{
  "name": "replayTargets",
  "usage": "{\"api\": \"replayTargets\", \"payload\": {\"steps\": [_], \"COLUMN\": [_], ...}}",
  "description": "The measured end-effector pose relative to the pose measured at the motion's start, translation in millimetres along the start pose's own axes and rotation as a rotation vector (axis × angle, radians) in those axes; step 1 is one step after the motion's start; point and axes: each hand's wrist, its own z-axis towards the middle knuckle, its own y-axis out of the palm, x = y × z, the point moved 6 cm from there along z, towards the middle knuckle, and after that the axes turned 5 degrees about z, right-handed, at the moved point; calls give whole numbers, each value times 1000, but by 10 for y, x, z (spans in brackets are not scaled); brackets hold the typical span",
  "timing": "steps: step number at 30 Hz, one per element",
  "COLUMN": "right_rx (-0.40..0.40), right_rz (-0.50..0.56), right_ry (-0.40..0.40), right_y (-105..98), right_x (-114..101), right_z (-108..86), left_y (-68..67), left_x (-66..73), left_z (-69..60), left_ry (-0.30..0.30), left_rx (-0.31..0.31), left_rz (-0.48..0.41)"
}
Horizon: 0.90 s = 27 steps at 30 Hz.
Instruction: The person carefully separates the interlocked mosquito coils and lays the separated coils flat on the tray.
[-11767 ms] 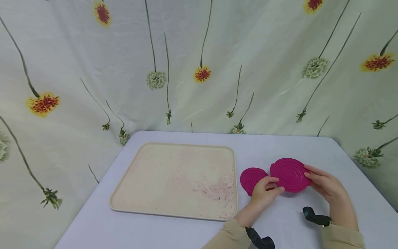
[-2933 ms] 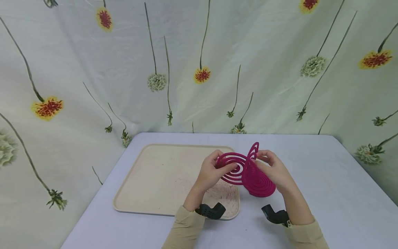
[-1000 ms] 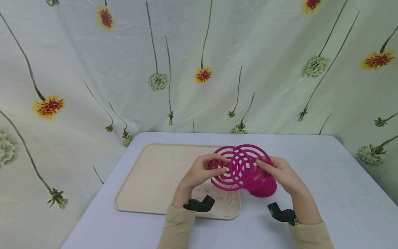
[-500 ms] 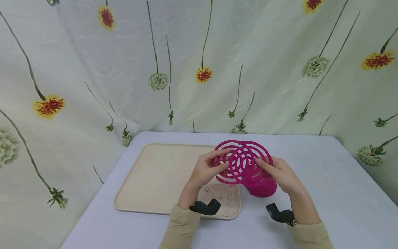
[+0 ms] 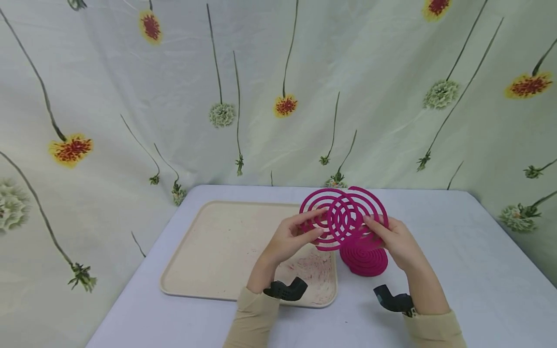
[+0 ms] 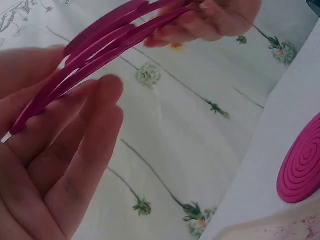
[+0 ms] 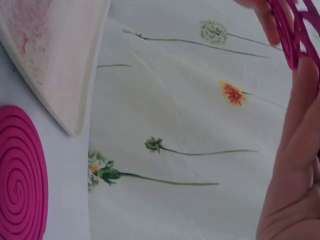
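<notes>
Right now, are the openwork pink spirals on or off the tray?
Off: left hand and right hand hold the spirals up, apart from the tray in both wrist views.

The left hand [image 6: 55,190], at eight o'clock, pinches thin magenta bands [image 6: 107,23], seen nearly edge-on; they slant up to the right hand [image 6: 215,20] at one. A magenta spiral disc [image 6: 302,162] lies toward four o'clock on the white desk [image 6: 265,175], near a red-flecked tray [image 6: 265,230] at five. Flowered cloth [image 6: 170,130] fills the centre.
</notes>
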Motion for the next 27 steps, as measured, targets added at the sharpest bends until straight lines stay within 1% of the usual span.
{"api": "replayTargets", "payload": {"steps": [3, 5, 6, 8, 11, 15, 18, 21, 24, 27], "right_rx": [-157, -265, -308, -375, -409, -399, -342, -263, -180, -90], "right_rz": [-32, -30, -23, -8, 6, 2, 6, 46, 92, 128], "right_ry": [-17, -28, -30, -32, -20, -35, -75, -113, -133, -126], "right_y": [-23, -21, -13, 0, 19, 38, 47, 66, 87, 101], "right_x": [-5, -5, -5, -8, -1, 7, -8, -26, -35, -31], "right_z": [-33, -61, -72, -93, -102, -86, -64, -43, -29, -15], "left_y": [-15, -24, -24, -21, -16, -23, -25, -30, -37, -38], "left_x": [14, 26, 28, 30, 23, 19, 23, 20, 4, 10], "left_z": [-53, -92, -106, -120, -120, -99, -71, -39, -14, 1], "left_ry": [6, -1, -11, -24, -51, -60, -47, -42, -48, -25], "left_rx": [-147, -218, -242, -268, -262, -196, -130, -37, 74, 178], "left_rz": [-5, 0, -4, 0, 3, 24, 22, 25, 26, 21]}}
